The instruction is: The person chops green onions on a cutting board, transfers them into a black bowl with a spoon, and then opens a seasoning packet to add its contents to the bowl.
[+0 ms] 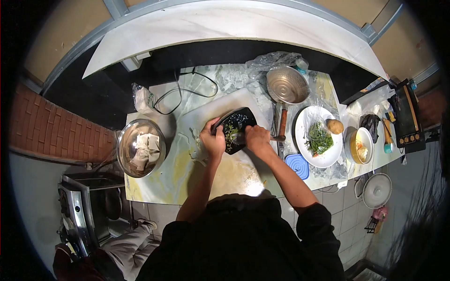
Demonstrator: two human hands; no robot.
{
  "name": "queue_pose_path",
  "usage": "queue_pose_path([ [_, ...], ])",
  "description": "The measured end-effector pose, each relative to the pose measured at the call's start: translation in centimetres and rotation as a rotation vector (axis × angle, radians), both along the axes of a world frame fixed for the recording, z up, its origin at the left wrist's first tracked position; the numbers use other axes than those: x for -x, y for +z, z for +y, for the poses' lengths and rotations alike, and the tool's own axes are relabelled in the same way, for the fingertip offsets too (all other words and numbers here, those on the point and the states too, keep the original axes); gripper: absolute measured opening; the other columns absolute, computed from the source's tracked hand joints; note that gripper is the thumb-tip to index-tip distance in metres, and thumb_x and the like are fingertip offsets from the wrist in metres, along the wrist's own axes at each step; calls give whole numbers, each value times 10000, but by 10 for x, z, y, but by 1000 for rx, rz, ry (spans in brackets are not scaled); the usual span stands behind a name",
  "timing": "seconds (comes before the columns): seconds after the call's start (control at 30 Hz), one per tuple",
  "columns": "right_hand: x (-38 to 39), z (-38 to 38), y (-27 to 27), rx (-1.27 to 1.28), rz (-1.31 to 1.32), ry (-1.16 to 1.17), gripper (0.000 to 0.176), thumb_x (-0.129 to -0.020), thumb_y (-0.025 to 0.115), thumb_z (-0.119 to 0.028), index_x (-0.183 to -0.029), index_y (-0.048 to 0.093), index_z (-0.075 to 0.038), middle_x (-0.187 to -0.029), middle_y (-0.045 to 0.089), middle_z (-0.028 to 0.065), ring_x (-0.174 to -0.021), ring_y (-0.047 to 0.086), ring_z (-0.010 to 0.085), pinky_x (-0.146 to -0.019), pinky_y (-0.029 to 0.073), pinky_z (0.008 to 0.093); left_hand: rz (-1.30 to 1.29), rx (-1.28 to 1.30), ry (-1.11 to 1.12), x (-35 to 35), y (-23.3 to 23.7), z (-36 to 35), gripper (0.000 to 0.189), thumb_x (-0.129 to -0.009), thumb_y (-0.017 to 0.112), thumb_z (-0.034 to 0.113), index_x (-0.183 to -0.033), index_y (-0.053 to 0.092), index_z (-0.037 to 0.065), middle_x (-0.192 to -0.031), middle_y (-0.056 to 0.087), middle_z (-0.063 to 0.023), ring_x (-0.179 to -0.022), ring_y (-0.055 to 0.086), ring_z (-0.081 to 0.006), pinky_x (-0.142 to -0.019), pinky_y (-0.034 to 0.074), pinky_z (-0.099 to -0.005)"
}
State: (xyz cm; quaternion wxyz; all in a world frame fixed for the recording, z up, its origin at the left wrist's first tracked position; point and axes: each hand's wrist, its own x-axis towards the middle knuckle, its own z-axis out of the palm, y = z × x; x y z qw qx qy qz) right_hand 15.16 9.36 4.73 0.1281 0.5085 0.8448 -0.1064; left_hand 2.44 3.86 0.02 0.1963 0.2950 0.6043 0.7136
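Observation:
A black angular bowl (242, 114) sits tilted over a white cutting board (206, 110), with chopped green and pale bits (231, 133) inside. My left hand (213, 140) is closed around the bowl's left rim. At the bowl's right side my right hand (258, 139) is wrapped around a utensil with a brown handle (278, 138), whose end sticks out to the right. A greyish part of it reaches into the bowl, but its exact kind is hard to make out.
Left stands a steel bowl (123, 152) with white blocks. To the right are a saucepan (287, 85), a white plate (323, 161) of greens, a potato (334, 126), a blue lid (297, 166) and a yellow bowl (355, 147). A black cable (180, 93) lies behind.

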Motion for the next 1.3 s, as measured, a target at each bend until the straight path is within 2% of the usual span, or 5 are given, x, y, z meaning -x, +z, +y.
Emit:
queue_pose_path([
  [0.3, -9, 10, -3, 37, -24, -203, 206, -860, 514, -173, -999, 643, -91, -1004, 658, 114, -950, 643, 289, -761, 532, 383, 298, 258, -238, -2, 39, -22, 327, -831, 568, 66, -1142, 502, -10, -1046, 577, -216, -956, 579, -358, -841, 456, -373],
  [0.47, 0, 20, 11, 168, -62, -208, 247, -862, 521, -177, -1063, 657, -132, -1044, 659, 96, -987, 635, 275, -766, 524, 380, 548, 5, -331, 6, 38, -14, 316, -867, 489, 35, -1175, 549, 2, -1149, 565, -201, -1068, 545, -323, -906, 428, -356],
  [0.6, 3, 18, 8, 156, -64, -212, 238, -872, 511, -172, -1044, 675, -154, -1040, 664, 79, -994, 635, 257, -771, 523, 369, 366, 28, -353, 1, 39, -16, 333, -849, 459, 9, -1163, 571, 1, -1145, 591, -192, -1059, 571, -301, -926, 417, -342],
  [0.67, 0, 18, -11, -18, -1, -128, 356, -916, 411, -279, -850, 700, -82, -900, 679, 144, -837, 670, 282, -701, 526, 387, 365, 43, -331, 0, 40, -18, 343, -842, 448, -1, -1161, 574, 0, -1122, 605, -190, -1038, 584, -297, -923, 419, -343],
  [1.3, 3, 13, 0, 158, -37, -204, 245, -877, 494, -185, -1052, 650, -116, -1060, 653, 105, -986, 637, 271, -795, 518, 380, 504, 91, -314, -2, 48, -25, 488, -790, 400, -72, -1263, 482, 17, -1210, 521, -213, -1119, 513, -372, -961, 393, -392],
])
